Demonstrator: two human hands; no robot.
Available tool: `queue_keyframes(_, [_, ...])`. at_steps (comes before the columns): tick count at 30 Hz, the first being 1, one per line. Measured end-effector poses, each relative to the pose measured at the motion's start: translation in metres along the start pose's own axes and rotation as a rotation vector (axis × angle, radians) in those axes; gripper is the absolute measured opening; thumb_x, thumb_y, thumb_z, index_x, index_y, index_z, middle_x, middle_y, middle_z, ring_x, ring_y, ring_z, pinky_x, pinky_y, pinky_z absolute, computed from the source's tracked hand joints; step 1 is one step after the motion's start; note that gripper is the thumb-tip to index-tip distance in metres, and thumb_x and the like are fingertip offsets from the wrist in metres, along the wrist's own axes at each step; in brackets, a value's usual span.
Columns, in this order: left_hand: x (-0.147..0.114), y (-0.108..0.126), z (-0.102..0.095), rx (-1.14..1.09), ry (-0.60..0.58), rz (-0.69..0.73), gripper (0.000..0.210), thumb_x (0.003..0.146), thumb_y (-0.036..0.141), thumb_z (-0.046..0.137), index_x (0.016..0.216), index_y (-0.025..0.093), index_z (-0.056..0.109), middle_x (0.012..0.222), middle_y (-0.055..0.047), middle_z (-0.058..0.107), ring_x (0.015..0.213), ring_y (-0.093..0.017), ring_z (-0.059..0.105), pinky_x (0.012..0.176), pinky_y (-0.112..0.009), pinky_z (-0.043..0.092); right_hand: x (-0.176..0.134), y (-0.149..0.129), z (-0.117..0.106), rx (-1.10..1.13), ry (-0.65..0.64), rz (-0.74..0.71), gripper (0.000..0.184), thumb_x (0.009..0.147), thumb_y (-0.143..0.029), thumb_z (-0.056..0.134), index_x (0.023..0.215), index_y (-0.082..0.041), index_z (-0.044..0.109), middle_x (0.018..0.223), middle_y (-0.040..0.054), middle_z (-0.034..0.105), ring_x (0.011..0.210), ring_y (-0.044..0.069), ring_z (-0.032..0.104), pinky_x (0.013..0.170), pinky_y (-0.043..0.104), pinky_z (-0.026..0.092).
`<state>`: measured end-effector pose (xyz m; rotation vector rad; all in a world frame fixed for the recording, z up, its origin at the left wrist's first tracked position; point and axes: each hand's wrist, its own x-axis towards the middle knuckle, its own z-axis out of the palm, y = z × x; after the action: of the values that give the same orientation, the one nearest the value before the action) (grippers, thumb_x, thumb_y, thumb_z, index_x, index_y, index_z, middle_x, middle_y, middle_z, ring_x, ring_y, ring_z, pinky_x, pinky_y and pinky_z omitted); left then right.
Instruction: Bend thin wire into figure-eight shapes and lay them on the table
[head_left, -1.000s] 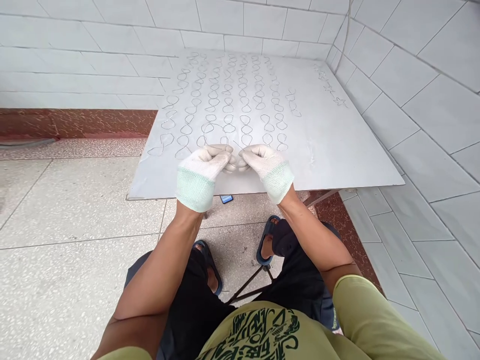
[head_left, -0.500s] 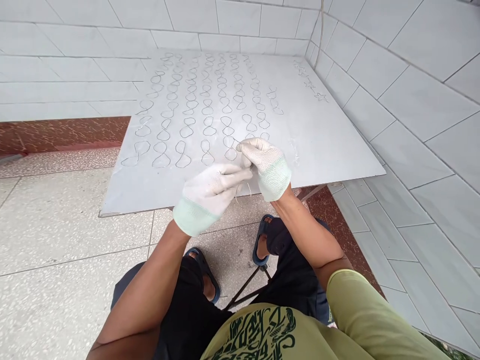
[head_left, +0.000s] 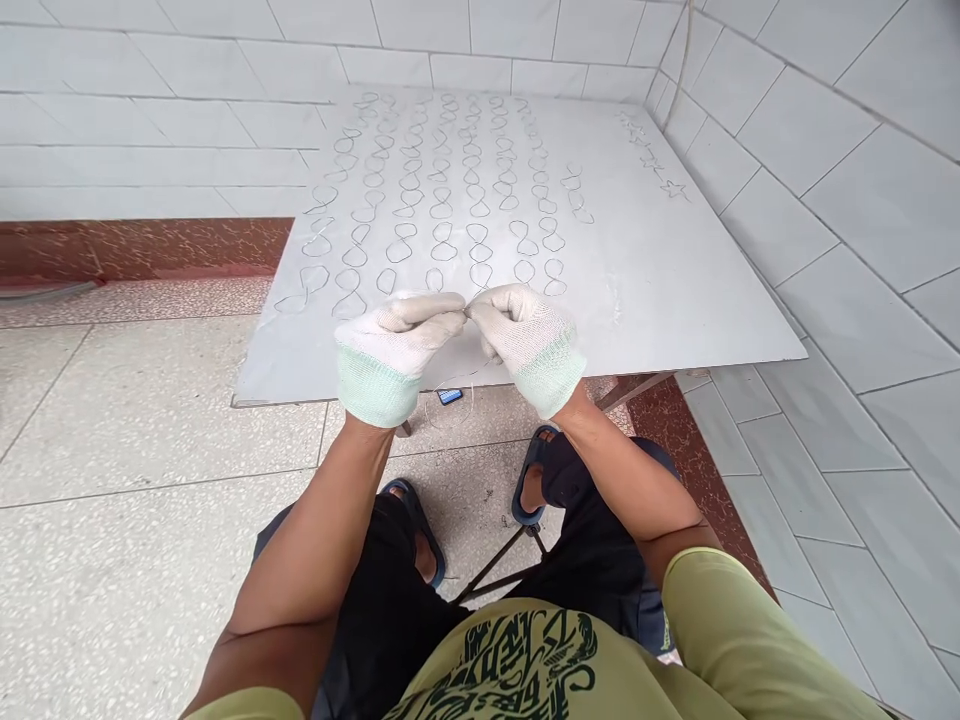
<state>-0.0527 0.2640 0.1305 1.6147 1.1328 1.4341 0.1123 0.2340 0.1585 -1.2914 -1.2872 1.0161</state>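
Head view: both gloved hands over the front edge of the surface [head_left: 675, 300], fingertips meeting. Left hand [head_left: 401, 330] closed, thumb and fingers pinching thin wire [head_left: 473, 399]; right hand [head_left: 525, 335] closed in a pinch on it too. Wire sits at the fingertips, loose curve hanging below the hands, past the edge. Strand is faint, so can't tell exactly where its ends run. Figure-eight loops [head_left: 444, 241] lie in rows beyond the hands; star shapes [head_left: 674, 189] near the right edge. Phone [head_left: 450, 397] below the front edge.
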Motion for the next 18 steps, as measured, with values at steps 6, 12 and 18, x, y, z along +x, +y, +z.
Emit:
queue_keyframes(6, [0.001,0.003,0.0,-0.014,0.059,0.012,0.014,0.09,0.029,0.076,0.082,0.025,0.086,0.087,-0.003,0.083,0.09,-0.024,0.08,0.086,-0.038,0.065,-0.004,-0.001,0.003,0.123,-0.036,0.004,0.009,0.102,-0.031,0.075,0.095,-0.025,0.076,0.064,-0.0059,0.063,0.065,0.014,0.063,0.066,0.028,0.055])
queue_keyframes(12, [0.012,-0.011,0.0,-0.19,0.002,-0.098,0.014,0.086,0.038,0.079,0.081,0.025,0.081,0.073,-0.002,0.075,0.077,-0.022,0.075,0.084,-0.039,0.064,-0.008,-0.004,0.009,0.201,-0.07,0.089,0.016,0.105,-0.035,0.075,0.094,-0.023,0.076,0.072,-0.0039,0.069,0.071,0.013,0.068,0.072,0.026,0.06])
queue_keyframes(18, [0.016,-0.015,-0.006,-0.333,-0.13,-0.035,0.02,0.081,0.039,0.083,0.071,0.023,0.076,0.067,-0.001,0.071,0.07,-0.018,0.066,0.074,-0.037,0.057,-0.017,-0.008,0.009,0.217,-0.078,0.033,0.025,0.104,-0.031,0.071,0.081,-0.023,0.075,0.073,-0.0022,0.072,0.07,0.013,0.068,0.072,0.027,0.061])
